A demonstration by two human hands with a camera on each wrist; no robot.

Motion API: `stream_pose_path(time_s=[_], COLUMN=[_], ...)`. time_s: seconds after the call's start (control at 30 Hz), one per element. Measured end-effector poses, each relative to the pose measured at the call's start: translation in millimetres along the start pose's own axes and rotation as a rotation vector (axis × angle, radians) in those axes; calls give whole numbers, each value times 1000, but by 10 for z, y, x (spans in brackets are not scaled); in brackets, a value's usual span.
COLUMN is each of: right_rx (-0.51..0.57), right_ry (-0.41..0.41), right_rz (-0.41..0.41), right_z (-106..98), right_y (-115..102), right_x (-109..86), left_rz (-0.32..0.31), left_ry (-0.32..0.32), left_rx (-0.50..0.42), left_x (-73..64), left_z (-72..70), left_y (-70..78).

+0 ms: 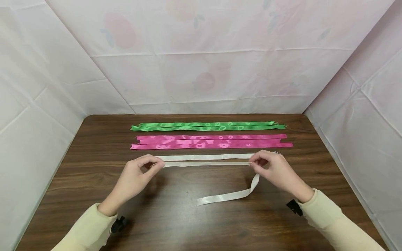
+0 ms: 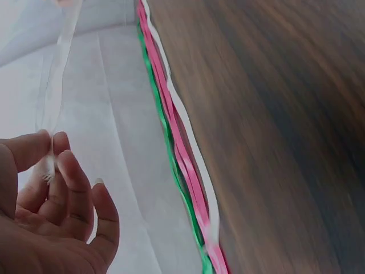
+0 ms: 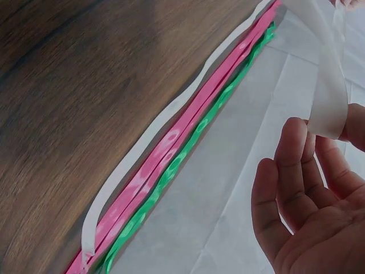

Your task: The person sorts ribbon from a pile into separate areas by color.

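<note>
A white ribbon [image 1: 204, 163] is stretched between my two hands, above the table. My left hand [image 1: 136, 176] pinches one end between thumb and index finger; its frayed tip [image 2: 48, 176] pokes out below the fingers in the left wrist view. With thumb and fingertips my right hand [image 1: 277, 170] pinches the ribbon farther along, where it bends in the right wrist view [image 3: 328, 123]. From there a loose length drops and curves left toward the front. Just behind the held strip, another white ribbon [image 1: 204, 157] lies straight on the table, its right part covered by my right hand.
Pink ribbons [image 1: 207, 142] lie side by side behind the white one, and green ribbons [image 1: 204, 126] lie farther back, all running left to right. The brown wooden table [image 1: 157, 223] meets pale printed cloth walls [image 1: 204, 80] at the back and sides.
</note>
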State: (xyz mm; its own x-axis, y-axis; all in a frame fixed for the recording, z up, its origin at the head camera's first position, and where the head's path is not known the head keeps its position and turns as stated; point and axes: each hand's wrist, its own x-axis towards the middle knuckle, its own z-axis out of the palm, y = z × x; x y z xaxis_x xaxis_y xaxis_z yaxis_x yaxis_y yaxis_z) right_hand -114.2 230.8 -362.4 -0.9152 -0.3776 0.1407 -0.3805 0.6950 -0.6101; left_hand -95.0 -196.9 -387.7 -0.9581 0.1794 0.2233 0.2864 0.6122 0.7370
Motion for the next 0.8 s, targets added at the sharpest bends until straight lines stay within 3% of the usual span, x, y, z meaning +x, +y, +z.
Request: stream_pose_path(time_s=[0.4, 0.8], right_rx=[-40, -161], right_ry=[-2, -22], right_rz=[82, 104], right_z=[-106, -94], right_y=[162, 669], right_x=[-56, -125], left_rz=[-112, -215], left_ry=[41, 59], left_rx=[81, 149], left_x=[5, -41], left_z=[-192, -251], left_y=[-298, -559])
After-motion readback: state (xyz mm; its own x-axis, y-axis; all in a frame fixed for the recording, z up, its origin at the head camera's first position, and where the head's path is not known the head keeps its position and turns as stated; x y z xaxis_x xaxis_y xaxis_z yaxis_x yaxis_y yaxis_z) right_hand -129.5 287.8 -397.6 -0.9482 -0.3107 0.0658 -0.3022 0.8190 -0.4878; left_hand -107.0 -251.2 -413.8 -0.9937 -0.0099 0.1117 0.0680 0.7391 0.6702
